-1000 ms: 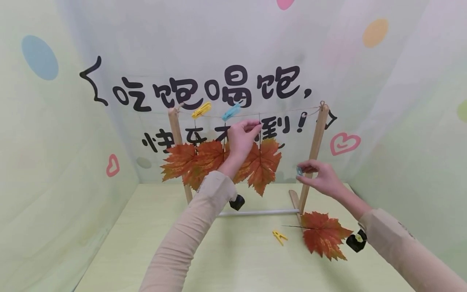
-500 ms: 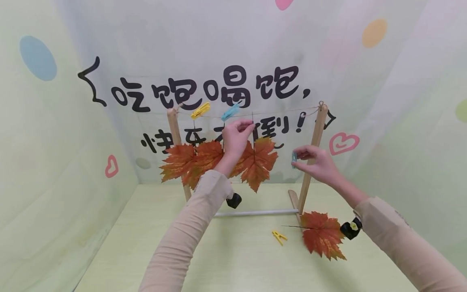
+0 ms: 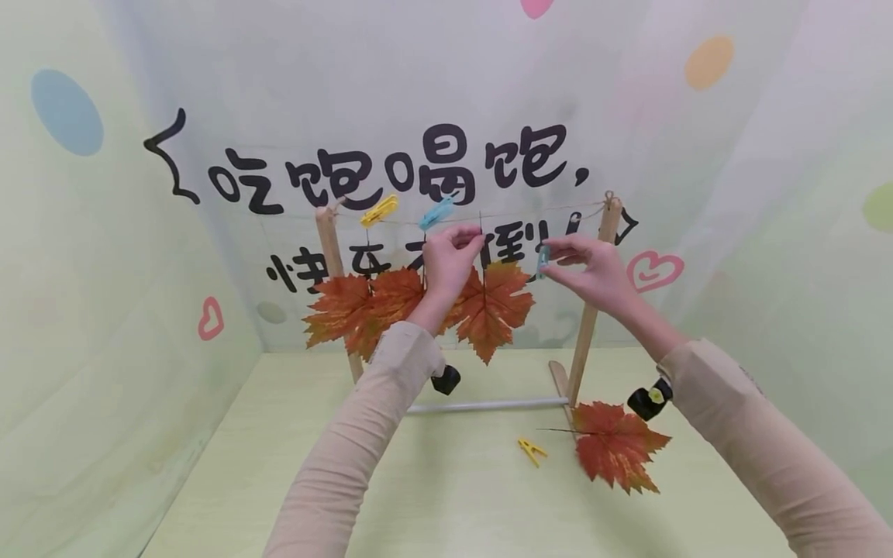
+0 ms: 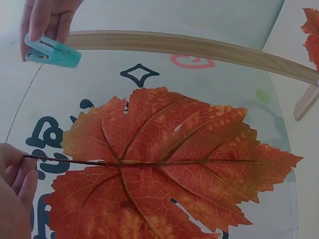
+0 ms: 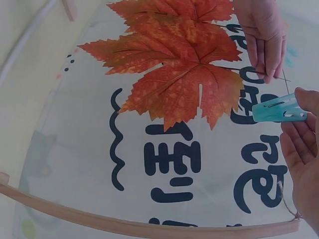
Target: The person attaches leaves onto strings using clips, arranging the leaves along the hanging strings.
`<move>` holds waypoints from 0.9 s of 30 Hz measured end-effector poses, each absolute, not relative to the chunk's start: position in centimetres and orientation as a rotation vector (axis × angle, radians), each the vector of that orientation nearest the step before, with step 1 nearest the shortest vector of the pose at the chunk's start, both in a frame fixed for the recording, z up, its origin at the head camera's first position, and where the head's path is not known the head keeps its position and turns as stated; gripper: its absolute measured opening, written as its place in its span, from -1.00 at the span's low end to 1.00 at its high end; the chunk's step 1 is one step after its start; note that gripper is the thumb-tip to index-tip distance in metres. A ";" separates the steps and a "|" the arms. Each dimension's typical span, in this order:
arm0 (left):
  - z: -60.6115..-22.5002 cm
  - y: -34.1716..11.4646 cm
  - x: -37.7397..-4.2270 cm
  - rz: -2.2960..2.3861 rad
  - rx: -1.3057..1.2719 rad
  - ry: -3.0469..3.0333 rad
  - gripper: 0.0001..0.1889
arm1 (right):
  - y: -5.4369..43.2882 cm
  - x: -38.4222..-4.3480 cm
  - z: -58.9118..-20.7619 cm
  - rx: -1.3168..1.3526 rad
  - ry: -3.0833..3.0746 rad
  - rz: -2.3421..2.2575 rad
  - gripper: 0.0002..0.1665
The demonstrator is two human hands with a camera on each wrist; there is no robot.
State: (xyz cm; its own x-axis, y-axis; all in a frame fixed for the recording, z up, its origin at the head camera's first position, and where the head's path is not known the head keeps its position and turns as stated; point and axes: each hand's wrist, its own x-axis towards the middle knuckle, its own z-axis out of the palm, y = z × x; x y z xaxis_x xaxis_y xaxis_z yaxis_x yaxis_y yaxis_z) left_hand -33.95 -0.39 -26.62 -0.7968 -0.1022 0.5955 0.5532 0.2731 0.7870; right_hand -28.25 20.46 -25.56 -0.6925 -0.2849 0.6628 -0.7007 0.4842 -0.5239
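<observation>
Long-sleeved top, beige. L sleeve (image 3: pixel 342 457) is plain fabric w/ fine crosswise wrinkles toward its near end; R sleeve (image 3: pixel 774 449) same colour, a bit smoother. Wide cuffs on both: L cuff (image 3: pixel 408 353) & R cuff (image 3: pixel 691 370). Faint dk marks on L cuff's left side & R sleeve's far side, too sm. to read. L wrist cam (image 3: pixel 446 380) is blk, sm., boxy; R wrist cam (image 3: pixel 645 401) also blk, w/ roundish yellow spot (image 3: pixel 656 395).
</observation>
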 end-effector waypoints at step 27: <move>-26.8 -0.5 -34.0 -1.612 -0.440 -1.948 -0.81 | 15.8 -30.8 -21.7 0.598 -1.959 1.444 -0.66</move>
